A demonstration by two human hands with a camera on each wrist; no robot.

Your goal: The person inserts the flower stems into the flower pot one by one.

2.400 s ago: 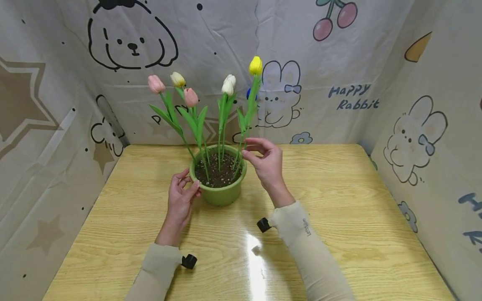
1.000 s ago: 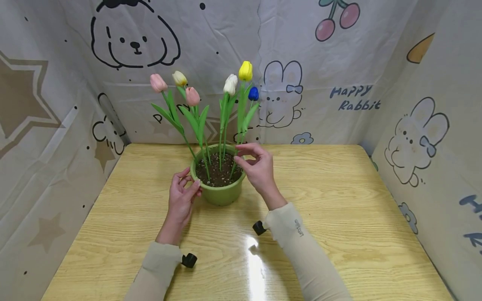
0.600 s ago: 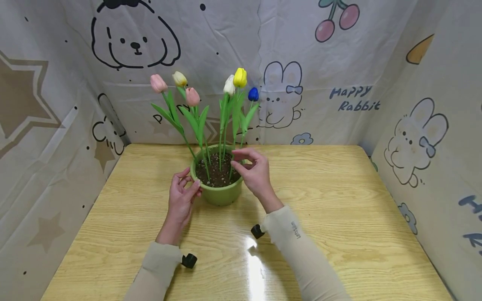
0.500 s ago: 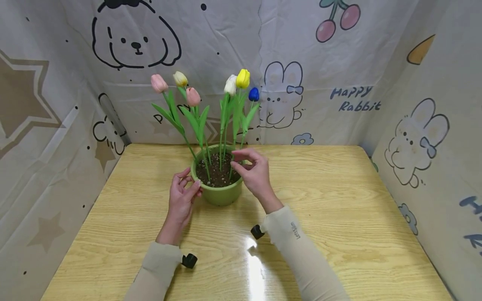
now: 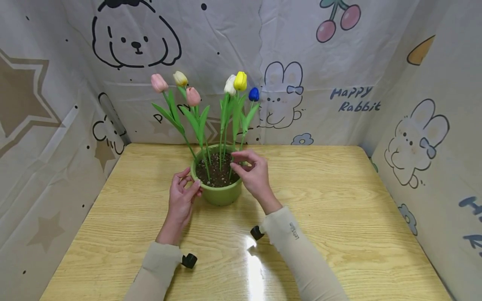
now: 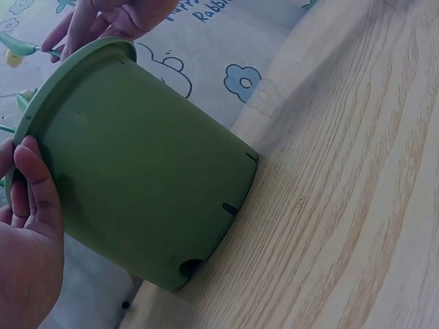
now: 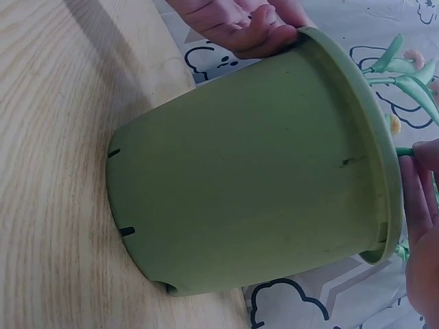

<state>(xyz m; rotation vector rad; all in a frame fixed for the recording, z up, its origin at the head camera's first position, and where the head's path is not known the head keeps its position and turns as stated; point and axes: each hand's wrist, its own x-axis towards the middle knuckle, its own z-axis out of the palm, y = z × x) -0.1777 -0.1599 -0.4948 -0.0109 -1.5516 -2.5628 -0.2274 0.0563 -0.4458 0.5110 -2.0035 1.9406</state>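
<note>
A green flower pot [image 5: 220,196] full of dark soil [image 5: 217,179] stands on the table. My left hand [image 5: 181,198] holds its rim at the left front, thumb on the near edge, also visible in the left wrist view. Between thumb and fingertips my right hand [image 5: 256,173] pinches the lower stem of a yellow tulip [image 5: 240,81], whose foot reaches the soil. In the right wrist view that green stem [image 7: 405,151] shows in the pinch. Also rising from the pot are a white tulip [image 5: 229,85], a blue tulip [image 5: 254,94], a pale yellow tulip [image 5: 180,78] and two pink tulips [image 5: 159,83].
The wooden table [image 5: 339,217] spreads round the pot, with its back edge just behind it. A printed cloth [image 5: 226,33] hangs at the back and both sides. A small black camera sits at each wrist.
My right hand has brought the yellow tulip leftward and down, so its bloom now overlaps the white one and the blue tulip shows fully. My left hand has stayed on the rim.
</note>
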